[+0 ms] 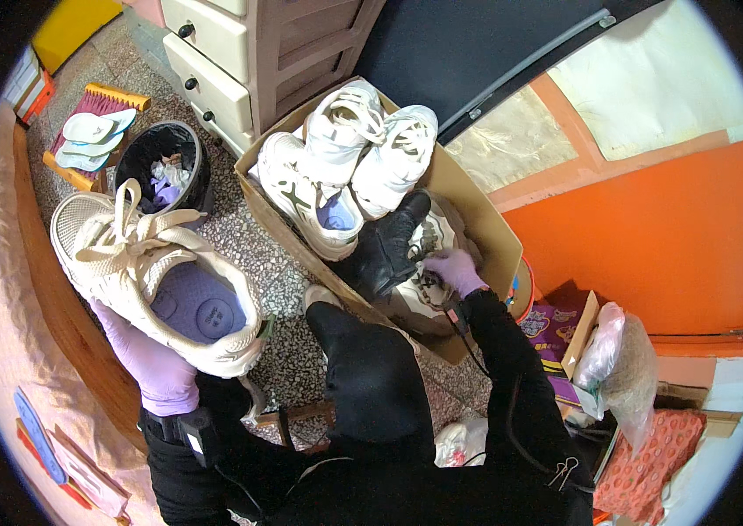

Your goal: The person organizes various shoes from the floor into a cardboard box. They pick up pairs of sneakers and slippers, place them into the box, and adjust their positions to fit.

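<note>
My left hand (148,364), in a light purple glove, holds up a cream sneaker (117,263) from below. The sneaker has wide, loosely tied laces and a purple insole. My right hand (457,272), gloved alike, reaches into a cardboard box (499,237). Its fingers are closed on a pale sneaker with dark patches (424,294), and their tips are partly hidden. A black shoe (385,250) lies just left of that hand. Several white sneakers (341,131) fill the far part of the box, one showing a purple insole.
A black-lined waste bin (161,158) stands beyond the held sneaker, beside a small wooden rack (91,136) with pale insoles. Drawers (214,79) rise behind the box. A pink-covered surface (12,351) runs along the left. Bags (617,359) and a purple carton (556,333) sit at right.
</note>
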Demonstrator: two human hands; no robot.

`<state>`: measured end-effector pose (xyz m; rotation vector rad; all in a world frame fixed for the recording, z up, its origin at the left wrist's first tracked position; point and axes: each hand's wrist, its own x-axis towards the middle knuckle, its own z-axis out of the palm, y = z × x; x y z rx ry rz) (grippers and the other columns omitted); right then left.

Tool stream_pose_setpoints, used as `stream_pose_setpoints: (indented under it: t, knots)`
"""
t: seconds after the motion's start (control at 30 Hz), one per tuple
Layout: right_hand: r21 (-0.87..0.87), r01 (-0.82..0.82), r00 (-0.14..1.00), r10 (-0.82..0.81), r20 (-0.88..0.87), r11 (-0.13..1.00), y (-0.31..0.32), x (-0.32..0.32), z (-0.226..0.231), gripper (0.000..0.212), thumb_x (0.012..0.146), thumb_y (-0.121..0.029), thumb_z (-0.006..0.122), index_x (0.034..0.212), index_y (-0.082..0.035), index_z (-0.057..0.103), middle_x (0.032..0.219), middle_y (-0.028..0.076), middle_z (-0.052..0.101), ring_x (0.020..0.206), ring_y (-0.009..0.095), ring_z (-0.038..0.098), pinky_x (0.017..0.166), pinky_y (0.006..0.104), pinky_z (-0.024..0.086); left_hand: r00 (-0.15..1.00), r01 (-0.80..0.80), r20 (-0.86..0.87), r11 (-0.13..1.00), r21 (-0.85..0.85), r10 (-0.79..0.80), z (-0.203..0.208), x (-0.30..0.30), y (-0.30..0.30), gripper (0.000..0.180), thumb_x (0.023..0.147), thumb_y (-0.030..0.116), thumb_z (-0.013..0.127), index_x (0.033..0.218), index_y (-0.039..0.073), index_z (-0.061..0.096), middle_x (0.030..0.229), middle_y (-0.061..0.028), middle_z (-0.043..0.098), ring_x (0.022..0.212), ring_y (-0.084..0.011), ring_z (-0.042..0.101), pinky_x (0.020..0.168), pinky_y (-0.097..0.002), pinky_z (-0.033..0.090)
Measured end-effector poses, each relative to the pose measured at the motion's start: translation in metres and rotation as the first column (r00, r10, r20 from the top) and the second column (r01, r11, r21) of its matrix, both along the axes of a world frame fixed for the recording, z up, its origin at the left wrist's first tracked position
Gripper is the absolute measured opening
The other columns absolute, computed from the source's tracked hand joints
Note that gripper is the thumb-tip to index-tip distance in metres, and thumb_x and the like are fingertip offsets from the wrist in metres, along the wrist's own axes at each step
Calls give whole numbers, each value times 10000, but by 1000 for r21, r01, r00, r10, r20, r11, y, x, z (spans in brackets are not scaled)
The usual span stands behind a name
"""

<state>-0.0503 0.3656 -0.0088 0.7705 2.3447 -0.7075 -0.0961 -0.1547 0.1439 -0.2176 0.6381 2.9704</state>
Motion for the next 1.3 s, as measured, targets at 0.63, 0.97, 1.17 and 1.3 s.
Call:
stream_pose_setpoints:
  t: [0.63,0.97,1.17,1.3]
  knots:
    - [792,-228,968,217,123,567,-8,9,-40,1147,552,-345,892,1431,38,262,1230,217,478,1015,337,561,830,385,522,951,-172,176,910,-376,253,12,-5,14,647,1018,577,273,1465,119,373,1448,-123,447,1337,-283,419,1146,-462,302]
    - [-1,-367,917,362,168,930,-5,49,10,816,644,-436,816,1251,21,520,1223,276,588,1162,377,578,979,423,481,961,99,-254,993,-59,-111,-2,2,-3,595,1037,529,266,1440,112,403,1440,-105,468,1320,-278,444,1130,-452,324]
    - [109,-487,863,458,213,867,-41,89,7,751,609,-432,805,1156,39,599,1077,245,664,1026,397,645,896,437,522,935,167,-320,986,9,-156,-2,3,-8,604,1021,531,333,1444,107,411,1451,-93,466,1339,-281,418,1146,-464,283]
    - [-49,-508,782,484,393,860,-40,79,-11,746,619,-440,779,1123,83,613,1102,267,663,1023,389,657,881,434,529,920,268,-337,949,168,-200,12,6,-5,637,992,546,432,1460,115,396,1465,-115,433,1352,-298,377,1153,-489,244]
